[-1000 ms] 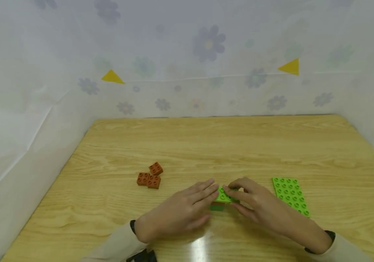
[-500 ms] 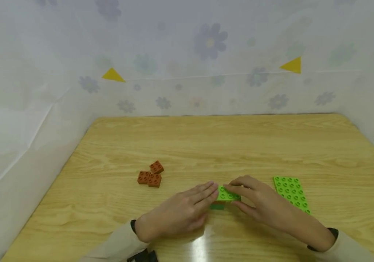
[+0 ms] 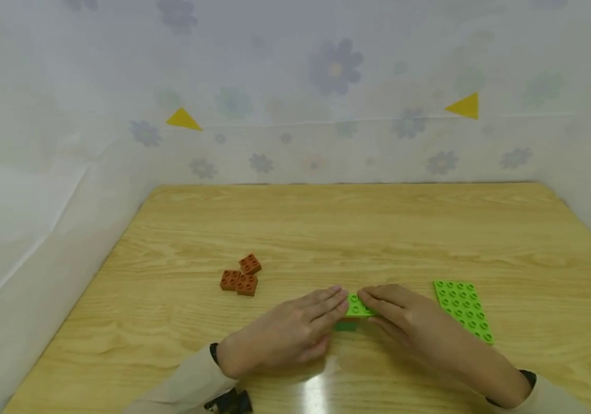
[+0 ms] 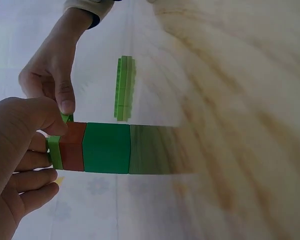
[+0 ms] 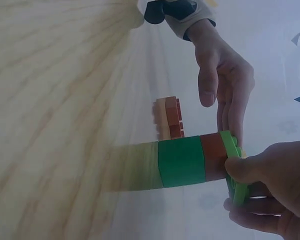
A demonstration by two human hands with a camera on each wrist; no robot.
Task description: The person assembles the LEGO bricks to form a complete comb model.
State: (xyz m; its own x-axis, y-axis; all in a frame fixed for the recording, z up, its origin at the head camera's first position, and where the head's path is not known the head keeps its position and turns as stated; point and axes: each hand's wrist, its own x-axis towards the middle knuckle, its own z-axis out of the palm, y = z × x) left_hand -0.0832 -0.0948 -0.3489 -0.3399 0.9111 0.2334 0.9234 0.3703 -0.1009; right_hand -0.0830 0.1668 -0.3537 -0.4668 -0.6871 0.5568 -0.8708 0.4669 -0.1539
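The right hand (image 3: 415,323) pinches a light green plate (image 3: 355,311) atop a red brick (image 4: 73,150) and dark green brick (image 4: 106,148); the left hand (image 3: 292,329) lays straight fingers on its nine-o'clock end. A studded board (image 3: 462,303) lies at three, loose bricks (image 3: 247,284) near ten; counter (image 3: 347,227) stretches twelve-ward to its far edge.

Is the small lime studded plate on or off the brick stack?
On: both wrist views show the small lime studded plate atop the brown brick, above the dark green brick.
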